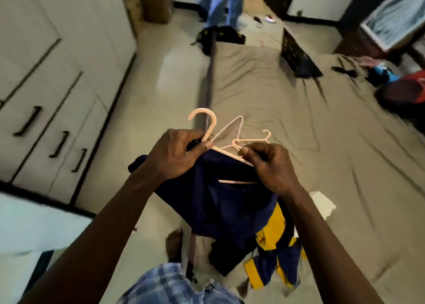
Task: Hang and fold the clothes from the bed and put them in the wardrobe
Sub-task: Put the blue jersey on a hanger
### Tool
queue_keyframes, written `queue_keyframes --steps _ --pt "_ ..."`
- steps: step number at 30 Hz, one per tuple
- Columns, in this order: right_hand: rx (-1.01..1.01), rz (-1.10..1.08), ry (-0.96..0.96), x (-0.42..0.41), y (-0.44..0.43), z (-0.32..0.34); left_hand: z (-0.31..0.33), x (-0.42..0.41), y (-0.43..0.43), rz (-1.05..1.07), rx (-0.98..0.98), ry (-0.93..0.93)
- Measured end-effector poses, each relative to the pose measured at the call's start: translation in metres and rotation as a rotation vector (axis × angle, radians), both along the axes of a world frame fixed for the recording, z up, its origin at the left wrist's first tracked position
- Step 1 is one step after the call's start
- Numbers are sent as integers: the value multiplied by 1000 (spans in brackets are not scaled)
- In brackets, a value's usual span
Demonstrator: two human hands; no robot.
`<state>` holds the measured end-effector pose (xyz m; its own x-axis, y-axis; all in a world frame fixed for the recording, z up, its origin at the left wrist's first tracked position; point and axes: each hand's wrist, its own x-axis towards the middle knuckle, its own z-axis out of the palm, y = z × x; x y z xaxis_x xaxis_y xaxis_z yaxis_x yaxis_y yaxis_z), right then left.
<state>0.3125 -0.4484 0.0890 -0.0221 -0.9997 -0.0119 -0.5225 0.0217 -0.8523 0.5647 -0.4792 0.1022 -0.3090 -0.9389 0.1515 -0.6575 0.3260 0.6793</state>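
Gripping hanger in navy shirt, left hand, right hand above taupe bed; wardrobe alongside.

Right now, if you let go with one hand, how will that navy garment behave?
Probably floppy: the navy garment sags in folds under the pink hanger. Likely light, since the left hand and right hand hold it up by finger pinches. It may slide off, as it looks only partly hung.

Navy garment — on pink hanger

head view looks down, close over hands.
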Motion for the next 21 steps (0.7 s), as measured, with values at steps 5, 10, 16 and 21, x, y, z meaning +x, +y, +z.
queue_keyframes --steps 5,10,16,21 --pt "-200 296 -123 86 21 51 36 47 94 171 -48 -38" --pt "-152 552 -65 148 48 85 73 136 177 479 -89 78" --pt "-253 822 45 246 95 102 120 231 256 710 -205 151" --pt "-189 740 -197 348 120 121 147 330 329 962 -311 187"
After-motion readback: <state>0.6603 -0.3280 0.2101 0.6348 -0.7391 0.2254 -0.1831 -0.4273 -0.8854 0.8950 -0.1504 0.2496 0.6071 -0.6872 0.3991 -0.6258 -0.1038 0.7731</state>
